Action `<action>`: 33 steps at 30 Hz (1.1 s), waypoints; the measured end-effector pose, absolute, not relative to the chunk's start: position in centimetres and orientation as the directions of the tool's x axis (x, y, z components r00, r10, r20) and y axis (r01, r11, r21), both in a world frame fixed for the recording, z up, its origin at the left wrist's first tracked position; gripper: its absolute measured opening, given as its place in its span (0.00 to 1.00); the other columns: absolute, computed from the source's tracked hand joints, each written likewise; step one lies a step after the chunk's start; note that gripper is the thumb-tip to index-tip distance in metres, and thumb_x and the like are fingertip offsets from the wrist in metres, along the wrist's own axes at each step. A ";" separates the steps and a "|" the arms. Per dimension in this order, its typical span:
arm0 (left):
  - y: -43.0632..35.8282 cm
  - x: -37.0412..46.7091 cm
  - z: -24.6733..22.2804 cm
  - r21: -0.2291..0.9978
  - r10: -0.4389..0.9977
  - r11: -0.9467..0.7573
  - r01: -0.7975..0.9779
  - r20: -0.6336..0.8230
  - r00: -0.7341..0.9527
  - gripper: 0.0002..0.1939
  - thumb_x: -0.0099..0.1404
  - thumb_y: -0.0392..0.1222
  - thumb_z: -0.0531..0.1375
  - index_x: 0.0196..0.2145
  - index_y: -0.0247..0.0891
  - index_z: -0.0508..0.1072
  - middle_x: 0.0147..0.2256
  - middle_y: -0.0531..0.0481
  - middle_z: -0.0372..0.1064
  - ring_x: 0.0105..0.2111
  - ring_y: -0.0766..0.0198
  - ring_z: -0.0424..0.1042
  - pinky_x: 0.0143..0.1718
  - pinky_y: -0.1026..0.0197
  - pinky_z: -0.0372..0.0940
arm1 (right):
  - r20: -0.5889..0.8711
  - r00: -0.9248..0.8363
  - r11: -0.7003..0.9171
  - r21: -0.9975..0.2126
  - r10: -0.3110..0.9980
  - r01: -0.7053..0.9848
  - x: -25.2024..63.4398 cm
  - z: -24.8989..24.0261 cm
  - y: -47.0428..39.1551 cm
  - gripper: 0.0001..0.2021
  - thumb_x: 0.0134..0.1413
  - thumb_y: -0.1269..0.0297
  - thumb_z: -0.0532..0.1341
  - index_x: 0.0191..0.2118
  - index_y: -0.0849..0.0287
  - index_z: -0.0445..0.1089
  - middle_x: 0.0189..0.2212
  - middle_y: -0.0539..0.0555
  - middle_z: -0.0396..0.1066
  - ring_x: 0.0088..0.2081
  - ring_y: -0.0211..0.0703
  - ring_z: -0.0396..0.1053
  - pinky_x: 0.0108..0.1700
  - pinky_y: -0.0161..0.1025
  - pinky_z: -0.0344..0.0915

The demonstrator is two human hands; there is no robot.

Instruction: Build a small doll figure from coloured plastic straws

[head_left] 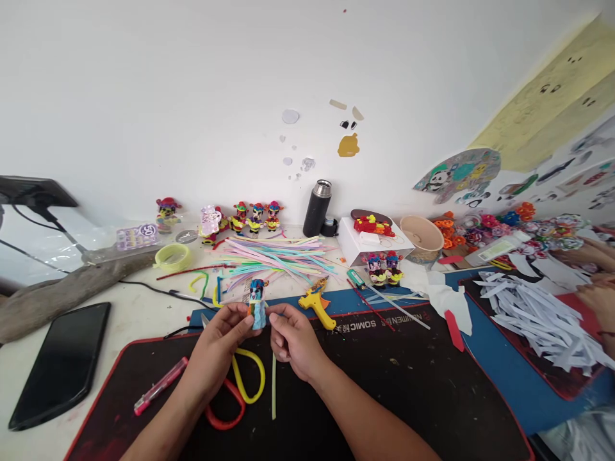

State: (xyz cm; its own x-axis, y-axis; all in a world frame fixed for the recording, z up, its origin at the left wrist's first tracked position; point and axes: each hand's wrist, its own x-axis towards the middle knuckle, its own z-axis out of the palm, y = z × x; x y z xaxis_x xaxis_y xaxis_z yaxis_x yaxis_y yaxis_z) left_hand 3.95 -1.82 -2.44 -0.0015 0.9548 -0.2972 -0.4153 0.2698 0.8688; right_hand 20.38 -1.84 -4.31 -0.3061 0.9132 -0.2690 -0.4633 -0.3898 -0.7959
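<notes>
My left hand [223,336] is closed around a small pipe-cleaner figure [257,310] with a blue body, an orange side and a red-and-blue headpiece. My right hand [295,339] is closed at the figure's right side, thumb and forefinger pinched. From beneath its curled fingers a pale green pipe cleaner [273,390] hangs over the dark mat; its upper end is hidden. Under my left wrist lie scissors with red and yellow handles [248,378]. To the left of that forearm is a pink pen [161,386]. A yellow glue gun [318,306] lies beyond my right hand.
Pastel pipe cleaners [278,256] lie in a pile ahead, near several finished figures [257,216]. A black flask [317,208] and a white box [375,240] stand by the wall. A phone [60,365] lies left. Another person's hand [598,304] is beside paper strips [538,323].
</notes>
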 end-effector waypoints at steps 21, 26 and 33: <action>-1.0 3.0 -2.5 0.693 0.899 0.379 -0.613 -0.432 0.069 0.19 0.50 0.36 0.78 0.39 0.36 0.81 0.36 0.48 0.81 0.32 0.60 0.80 0.35 0.62 0.79 | -0.276 -0.299 -0.393 -0.794 0.913 -0.464 20.4 -4.1 -1.9 0.21 0.54 0.46 0.72 0.39 0.58 0.71 0.16 0.39 0.59 0.13 0.28 0.49 0.17 0.31 0.41; -1.2 3.1 -2.2 0.734 0.918 0.362 -0.574 -0.389 0.080 0.22 0.46 0.41 0.81 0.38 0.37 0.81 0.34 0.49 0.80 0.30 0.60 0.80 0.33 0.62 0.77 | -0.292 -0.232 -0.372 -0.779 0.928 -0.504 20.4 -4.2 -1.9 0.23 0.52 0.43 0.73 0.39 0.57 0.70 0.16 0.38 0.58 0.13 0.28 0.48 0.16 0.30 0.40; -1.3 2.9 -2.0 0.761 0.934 0.336 -0.555 -0.346 0.091 0.20 0.49 0.42 0.80 0.39 0.38 0.81 0.35 0.49 0.79 0.31 0.60 0.79 0.34 0.61 0.78 | -0.308 -0.190 -0.362 -0.770 0.932 -0.526 20.5 -4.2 -1.8 0.23 0.53 0.44 0.73 0.42 0.57 0.69 0.16 0.38 0.58 0.13 0.28 0.47 0.16 0.29 0.40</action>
State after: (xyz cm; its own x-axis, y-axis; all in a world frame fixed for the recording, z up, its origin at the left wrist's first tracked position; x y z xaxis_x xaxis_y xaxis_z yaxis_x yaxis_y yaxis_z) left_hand 2.95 -1.31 -2.00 0.0915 0.9337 -0.3461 -0.5553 0.3363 0.7606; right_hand 20.49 -1.82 -4.19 -0.1896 0.9322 -0.3084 -0.5263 -0.3616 -0.7695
